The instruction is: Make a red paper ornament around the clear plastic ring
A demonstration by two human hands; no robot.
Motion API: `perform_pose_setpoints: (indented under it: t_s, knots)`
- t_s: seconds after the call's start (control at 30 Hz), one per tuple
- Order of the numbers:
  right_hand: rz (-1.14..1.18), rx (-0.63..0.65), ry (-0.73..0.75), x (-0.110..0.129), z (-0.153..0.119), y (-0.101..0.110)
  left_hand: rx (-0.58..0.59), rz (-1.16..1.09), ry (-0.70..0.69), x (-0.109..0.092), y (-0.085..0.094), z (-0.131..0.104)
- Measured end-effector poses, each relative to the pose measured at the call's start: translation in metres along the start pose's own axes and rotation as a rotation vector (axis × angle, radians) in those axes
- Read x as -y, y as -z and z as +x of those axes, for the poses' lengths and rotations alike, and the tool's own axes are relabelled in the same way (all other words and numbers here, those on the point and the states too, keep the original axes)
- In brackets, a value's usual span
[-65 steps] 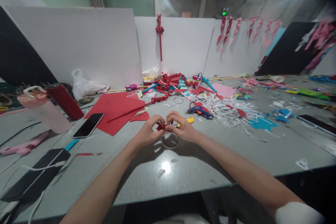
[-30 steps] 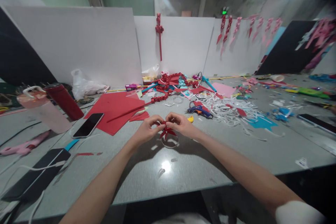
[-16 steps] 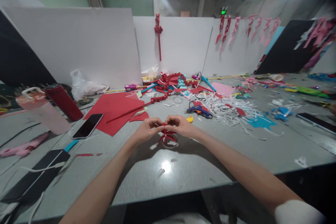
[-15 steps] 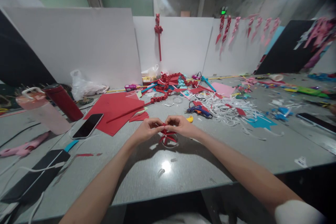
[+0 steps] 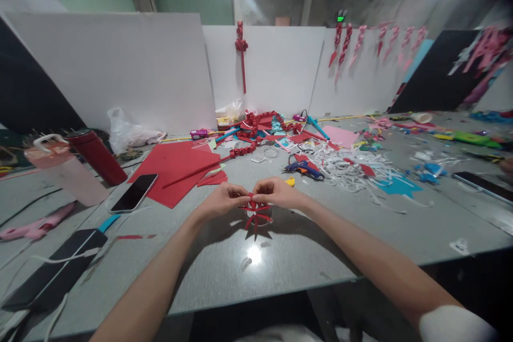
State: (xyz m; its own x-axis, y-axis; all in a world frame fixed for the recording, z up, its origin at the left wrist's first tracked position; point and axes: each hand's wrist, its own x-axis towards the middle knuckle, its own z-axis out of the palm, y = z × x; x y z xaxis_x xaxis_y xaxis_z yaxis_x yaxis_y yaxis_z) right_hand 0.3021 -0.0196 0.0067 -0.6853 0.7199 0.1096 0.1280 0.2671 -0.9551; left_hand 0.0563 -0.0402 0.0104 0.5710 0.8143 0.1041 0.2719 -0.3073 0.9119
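Both hands meet over the grey table [image 5: 216,278], near its front middle. My left hand [image 5: 226,199] pinches the top of a red star-like piece [image 5: 255,215] with several thin points and a pale centre. From the other side, my right hand [image 5: 276,193] pinches the same top part with thumb and finger. A clear ring [image 5: 269,218] shows around and behind the red points. Just beyond my right hand lie a yellow piece [image 5: 290,182] and a blue glue gun [image 5: 306,169].
Red sheets [image 5: 176,163] and a phone [image 5: 135,193] lie left, near a red flask [image 5: 98,157], a pink bottle [image 5: 66,171] and a black box with cables [image 5: 56,270]. White strips [image 5: 352,171] and a blue sheet [image 5: 398,186] lie right. Another person's hand [image 5: 507,165] shows at the right edge.
The red piece has tilted, so its points now spread toward the table's front edge and more of it shows. Both hands have barely moved and still pinch it.
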Motion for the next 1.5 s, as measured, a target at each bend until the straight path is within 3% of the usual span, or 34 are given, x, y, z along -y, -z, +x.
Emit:
perform_pose_setpoints:
  t_s: [0.37,0.63,0.97,1.2,1.37,1.5]
  knots:
    - [0.036,-0.053,0.041,0.0,-0.001,0.0,-0.131,-0.105,-0.045,-0.007,-0.006,0.0]
    - [0.038,-0.09,0.071,0.001,-0.001,-0.005,-0.158,-0.091,-0.106,-0.008,-0.007,0.0]
    - [-0.513,-0.266,0.406,0.005,-0.005,-0.01,-0.245,-0.023,-0.203,-0.002,-0.012,0.003]
    - [-0.7,-0.414,0.61,-0.01,-0.003,-0.011,-0.257,-0.121,-0.165,0.004,-0.021,0.005]
    - [-0.716,-0.444,0.642,-0.017,-0.001,-0.01,-0.313,-0.202,-0.174,0.011,-0.025,0.01]
    - [-0.675,-0.42,0.542,-0.015,-0.001,-0.008,-0.287,-0.203,-0.161,0.01,-0.021,0.009]
